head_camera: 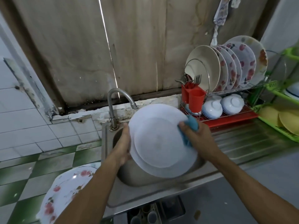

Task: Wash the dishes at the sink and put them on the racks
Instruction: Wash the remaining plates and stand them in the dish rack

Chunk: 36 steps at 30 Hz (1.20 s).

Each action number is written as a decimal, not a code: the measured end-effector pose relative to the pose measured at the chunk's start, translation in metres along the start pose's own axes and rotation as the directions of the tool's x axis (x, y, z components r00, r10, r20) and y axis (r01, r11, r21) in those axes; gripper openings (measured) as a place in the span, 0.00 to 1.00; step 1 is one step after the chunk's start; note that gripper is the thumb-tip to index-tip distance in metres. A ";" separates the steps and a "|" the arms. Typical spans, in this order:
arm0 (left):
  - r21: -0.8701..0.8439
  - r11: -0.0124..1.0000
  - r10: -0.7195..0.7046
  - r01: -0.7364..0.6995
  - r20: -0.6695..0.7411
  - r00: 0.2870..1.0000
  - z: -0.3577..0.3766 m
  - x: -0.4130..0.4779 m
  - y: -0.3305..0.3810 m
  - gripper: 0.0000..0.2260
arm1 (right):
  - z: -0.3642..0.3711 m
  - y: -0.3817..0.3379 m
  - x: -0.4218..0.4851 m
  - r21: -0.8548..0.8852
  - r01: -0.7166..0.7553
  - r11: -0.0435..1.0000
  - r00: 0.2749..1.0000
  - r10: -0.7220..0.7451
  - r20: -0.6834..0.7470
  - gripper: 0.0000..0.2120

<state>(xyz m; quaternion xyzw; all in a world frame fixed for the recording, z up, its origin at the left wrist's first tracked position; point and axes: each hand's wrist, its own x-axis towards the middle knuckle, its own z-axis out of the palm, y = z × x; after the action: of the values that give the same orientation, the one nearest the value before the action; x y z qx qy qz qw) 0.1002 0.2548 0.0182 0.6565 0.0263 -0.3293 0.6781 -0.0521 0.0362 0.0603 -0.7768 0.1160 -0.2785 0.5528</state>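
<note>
A large white plate (159, 141) is held tilted over the steel sink (129, 177), under the faucet (116, 101). My left hand (123, 147) grips the plate's left rim. My right hand (196, 139) holds a blue sponge (191, 126) and presses it on the plate's right rim. The wire dish rack (226, 94) at the right holds several upright flowered plates (234, 67) on top and upturned white bowls (223, 105) below.
A red cutlery holder (193, 97) with forks hangs on the rack's left end. A green plastic rack (281, 110) with yellow plates stands far right. Flowered plates (64, 193) sit low at the left of the sink. The ribbed drainboard (246, 141) stretches right.
</note>
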 end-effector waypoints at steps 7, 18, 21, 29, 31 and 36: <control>-0.195 0.971 0.085 -0.139 -0.263 0.961 0.050 -0.027 0.005 0.23 | 0.019 0.047 0.005 -0.221 -0.186 0.957 0.906 0.080 -0.416 0.25; -0.104 0.944 0.314 -0.313 -0.007 0.950 0.058 -0.031 0.010 0.23 | 0.094 0.023 -0.021 -0.619 0.604 0.502 0.795 -0.434 0.424 0.27; 0.116 0.897 0.423 -0.427 0.062 0.904 0.058 -0.032 0.020 0.22 | 0.074 0.016 0.023 -0.620 0.421 0.662 0.907 -0.322 0.273 0.29; -0.099 0.943 0.254 -0.318 -0.404 0.879 0.054 -0.025 0.030 0.20 | 0.032 0.056 0.005 -0.383 -0.105 0.918 0.994 0.099 -0.037 0.25; -0.154 0.944 0.198 -0.292 -0.446 0.873 0.060 -0.020 0.024 0.21 | 0.058 0.057 -0.037 -0.482 -0.001 0.876 0.999 -0.020 -0.038 0.29; 0.139 0.943 0.325 -0.302 -0.196 0.925 0.078 -0.026 0.012 0.21 | 0.097 0.025 -0.035 -0.562 0.351 0.749 0.935 -0.307 0.175 0.28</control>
<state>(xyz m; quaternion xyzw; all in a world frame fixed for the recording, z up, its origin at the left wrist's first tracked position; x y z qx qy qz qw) 0.0544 0.1943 0.0514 0.7192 -0.0230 -0.1443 0.6792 -0.0236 0.1213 0.0035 -0.9263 0.0374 -0.2942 0.2326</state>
